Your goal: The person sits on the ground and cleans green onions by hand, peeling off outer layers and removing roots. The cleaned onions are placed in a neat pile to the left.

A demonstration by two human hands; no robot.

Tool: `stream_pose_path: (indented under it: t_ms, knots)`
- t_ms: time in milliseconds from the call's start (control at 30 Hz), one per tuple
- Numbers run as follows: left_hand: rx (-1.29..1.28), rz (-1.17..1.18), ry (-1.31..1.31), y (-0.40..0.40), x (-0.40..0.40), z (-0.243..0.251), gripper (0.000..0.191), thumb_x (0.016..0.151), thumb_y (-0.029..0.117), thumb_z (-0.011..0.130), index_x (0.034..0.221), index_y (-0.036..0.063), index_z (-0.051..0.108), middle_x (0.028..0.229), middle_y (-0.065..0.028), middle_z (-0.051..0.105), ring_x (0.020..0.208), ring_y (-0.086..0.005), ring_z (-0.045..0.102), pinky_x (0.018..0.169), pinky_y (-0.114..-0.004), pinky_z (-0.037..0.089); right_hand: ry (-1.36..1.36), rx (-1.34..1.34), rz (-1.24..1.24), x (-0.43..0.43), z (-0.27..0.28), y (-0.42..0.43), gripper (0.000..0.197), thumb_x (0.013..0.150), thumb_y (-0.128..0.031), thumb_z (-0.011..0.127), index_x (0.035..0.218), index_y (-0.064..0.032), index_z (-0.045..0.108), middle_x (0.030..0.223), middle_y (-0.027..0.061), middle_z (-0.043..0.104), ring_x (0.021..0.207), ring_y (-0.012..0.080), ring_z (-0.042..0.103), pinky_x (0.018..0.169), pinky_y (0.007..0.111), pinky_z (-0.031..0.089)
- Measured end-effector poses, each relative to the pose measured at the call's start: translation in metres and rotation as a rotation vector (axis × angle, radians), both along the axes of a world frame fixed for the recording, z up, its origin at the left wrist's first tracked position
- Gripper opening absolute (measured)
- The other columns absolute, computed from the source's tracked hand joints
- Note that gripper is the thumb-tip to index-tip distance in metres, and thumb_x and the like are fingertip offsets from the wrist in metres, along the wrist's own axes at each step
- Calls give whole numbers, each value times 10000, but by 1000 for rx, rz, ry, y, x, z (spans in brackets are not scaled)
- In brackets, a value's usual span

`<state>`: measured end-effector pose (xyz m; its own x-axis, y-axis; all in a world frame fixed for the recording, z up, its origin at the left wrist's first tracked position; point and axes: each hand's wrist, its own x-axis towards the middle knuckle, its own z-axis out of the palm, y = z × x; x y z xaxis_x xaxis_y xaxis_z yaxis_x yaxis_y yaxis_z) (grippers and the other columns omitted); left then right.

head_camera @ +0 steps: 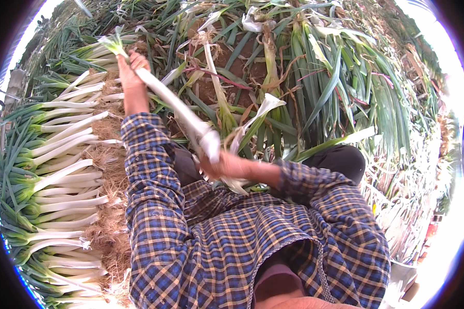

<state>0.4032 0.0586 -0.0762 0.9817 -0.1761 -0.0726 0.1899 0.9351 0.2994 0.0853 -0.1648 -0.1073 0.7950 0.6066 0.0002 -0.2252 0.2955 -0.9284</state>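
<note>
My left hand (133,71) grips a leek-like allium stalk (174,98) just below its cut green top, at the upper left. The white shaft slants down to the right across the front of my body. At its lower end is my right hand (222,166), fingers curled in against the stalk. Motion blur hides exactly how these fingers hold it. Pale loose leaf strips (236,185) hang below my right hand. A curled white leaf sheath (268,106) stands up just beyond that hand.
Cleaned white stalks (67,179) lie in a long row on my left, beside a band of fibrous roots (106,166). Untrimmed stalks with long green leaves (355,89) are heaped ahead and right. Leaf scraps (406,193) litter the ground at right. My dark-clothed knee (338,162) borders the heap.
</note>
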Motion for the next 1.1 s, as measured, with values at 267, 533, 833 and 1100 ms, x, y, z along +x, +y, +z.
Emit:
stream_pose_path:
  t_ms: [267,533,833,1100]
  knots:
    - [310,331,210,59,-8,6,403,1010,432,475,776,105,445,568,26,356,398,-87,329,348,-230,282,-318,-1449,787,-34,34,-149,184,850,-210,586,934,-79,684,828,148,681,811,307,677,776,457,538]
    - [445,142,-43,30,-16,27,158,937,146,641,873,100,504,613,35,401,446,-69,330,431,-246,292,-1259,-2315,-627,226,79,-221,146,859,-103,603,996,-52,610,904,84,629,809,205,615,675,337,520]
    - [431,106,-6,8,-27,47,207,972,126,570,805,101,450,589,36,366,440,-70,352,408,-229,319,-1697,-1849,678,219,-88,-61,398,646,-490,786,917,-204,728,864,-9,670,936,186,588,1004,486,331]
    - [358,32,-66,-7,-26,52,258,927,66,613,764,112,418,579,36,384,426,-69,361,402,-233,307,-887,-1933,1189,207,-20,-86,664,713,-703,672,973,-95,738,967,111,715,934,332,665,852,454,509]
